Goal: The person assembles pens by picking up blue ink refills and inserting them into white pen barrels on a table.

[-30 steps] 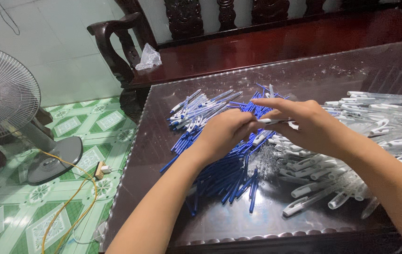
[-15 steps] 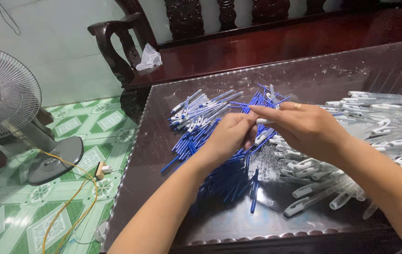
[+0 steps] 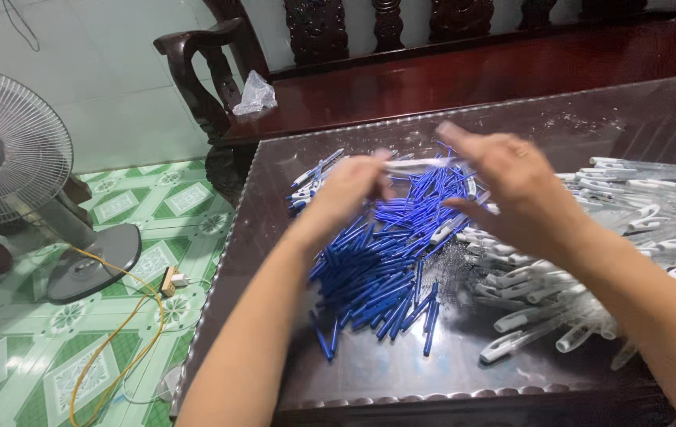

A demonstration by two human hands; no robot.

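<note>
Over the heap of blue pen refills [image 3: 389,253] on the glass-topped counter [image 3: 274,237], the left hand [image 3: 350,194] pinches one end of a clear pen barrel [image 3: 421,164] — held level above the heap. The right hand [image 3: 515,182] grips the other end, fingers closed on it; right of the heap lie loose clear pen barrels [image 3: 591,261], sorted apart within reach.

Both hands [image 3: 433,190] have risen above the pile [image 3: 385,253].

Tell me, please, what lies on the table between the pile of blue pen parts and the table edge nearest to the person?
In the head view, only bare dark glass tabletop lies between the blue pen parts and the near edge.
</note>
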